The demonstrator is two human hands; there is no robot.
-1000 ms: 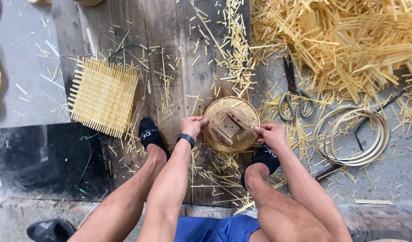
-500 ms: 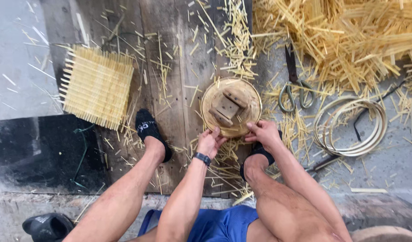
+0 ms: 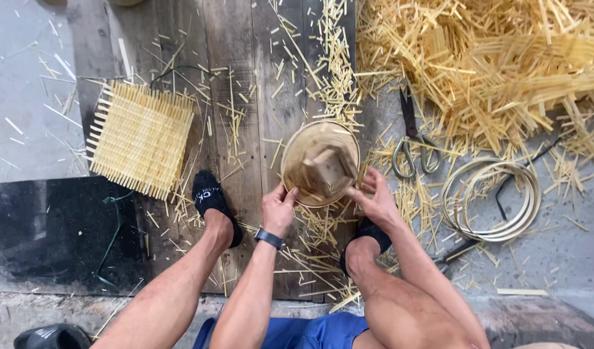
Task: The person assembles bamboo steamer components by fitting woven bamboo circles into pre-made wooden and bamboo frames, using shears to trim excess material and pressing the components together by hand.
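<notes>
Wooden round mould (image 3: 321,163) is clamped at its edges by left hand (image 3: 279,210) and right hand (image 3: 375,200).

Weathered wooden planks (image 3: 258,84) in middle; grey concrete floor (image 3: 25,97) left and right; black mat (image 3: 45,232) near left.

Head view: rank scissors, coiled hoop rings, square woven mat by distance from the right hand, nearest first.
From the right hand:
1. Scissors, just beyond it, up and to the right.
2. Coiled hoop rings, farther out to the right on the floor.
3. Square woven mat, far across on the left, past the left hand.
</notes>
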